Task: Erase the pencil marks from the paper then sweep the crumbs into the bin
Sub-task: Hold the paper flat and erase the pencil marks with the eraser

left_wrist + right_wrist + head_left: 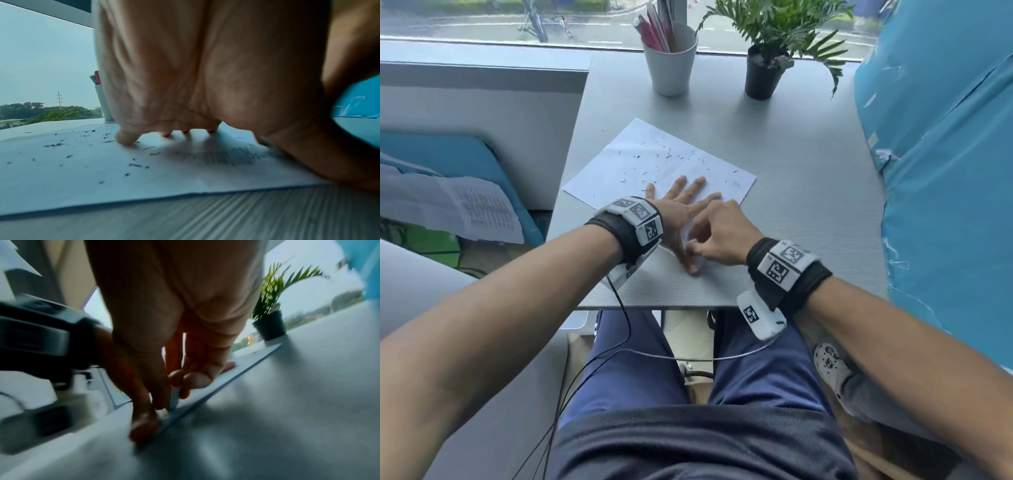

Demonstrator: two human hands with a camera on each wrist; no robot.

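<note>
paper (688,161): flat on grey desk (808,212), strewn with dark crumbs (654,154) | left hand (678,205): fingers spread, pressing paper | right hand (719,233): pinching eraser (174,398) at near edge | cup (671,65), plant (763,68) by window

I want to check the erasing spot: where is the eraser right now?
Head view: the eraser is pinched in the right hand at the paper's near edge, beside the left hand.

Soft daylight from the window (482,20), wrist views motion-blurred, wide-angle edge distortion
</note>
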